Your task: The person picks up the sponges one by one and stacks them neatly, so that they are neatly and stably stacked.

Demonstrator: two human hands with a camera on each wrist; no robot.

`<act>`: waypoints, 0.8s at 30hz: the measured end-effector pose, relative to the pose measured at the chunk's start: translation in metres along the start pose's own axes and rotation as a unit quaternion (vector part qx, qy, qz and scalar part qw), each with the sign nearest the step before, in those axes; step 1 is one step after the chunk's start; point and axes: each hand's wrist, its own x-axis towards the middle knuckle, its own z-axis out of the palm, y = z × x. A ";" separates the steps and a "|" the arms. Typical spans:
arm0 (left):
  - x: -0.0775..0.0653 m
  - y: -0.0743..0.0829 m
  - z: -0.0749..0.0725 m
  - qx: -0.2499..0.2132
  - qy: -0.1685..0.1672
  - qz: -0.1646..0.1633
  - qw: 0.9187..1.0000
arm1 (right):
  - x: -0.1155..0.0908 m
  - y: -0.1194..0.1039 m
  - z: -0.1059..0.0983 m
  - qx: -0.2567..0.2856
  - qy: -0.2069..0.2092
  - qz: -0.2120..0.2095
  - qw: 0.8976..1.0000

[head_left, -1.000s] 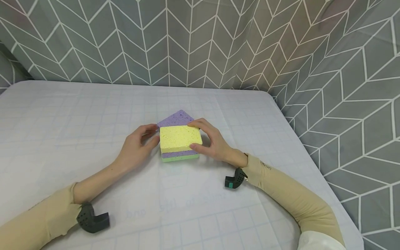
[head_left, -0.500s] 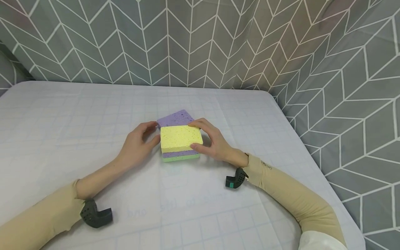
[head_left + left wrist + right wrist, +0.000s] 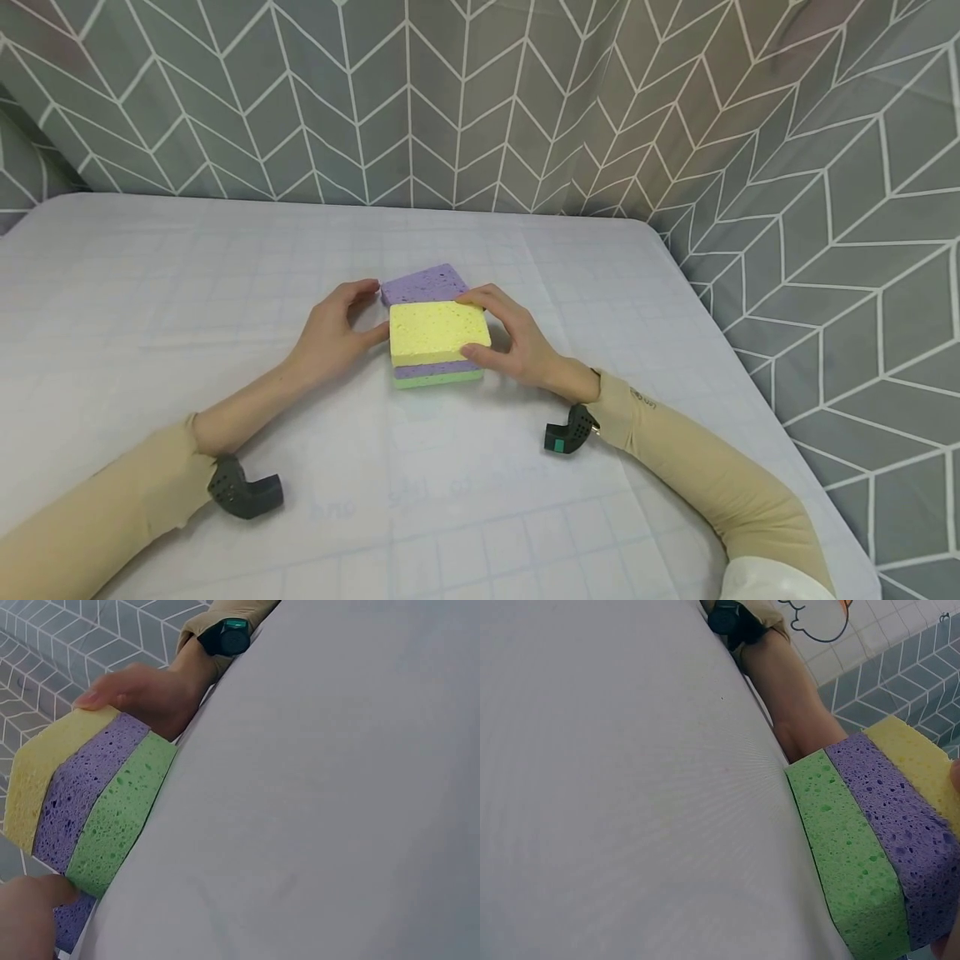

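Observation:
Three sponges are stacked on the white-covered table: a green sponge lowest, a purple sponge between, a yellow sponge on top. Another purple sponge lies askew behind the stack, its near part hidden. My right hand grips the stack's right end, thumb on the yellow sponge's near edge and fingers at its far edge. My left hand is at the left side, fingertips by the rear purple sponge's left corner and thumb by the stack's left side. Whether the left fingertips press on it is hard to tell.
The white table cover has faint grid lines and runs to a rounded far edge. Grey curtains with white chevron lines hang behind and to the right. Each wrist wears a black camera.
My left hand has moved slightly forward, and the rear purple sponge has turned a little, its far corner shifting right. The right hand keeps its grip on the stack.

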 end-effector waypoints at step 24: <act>0.009 -0.004 0.004 0.020 0.004 0.031 0.999 | -0.001 0.002 0.001 0.001 0.003 -0.015 1.000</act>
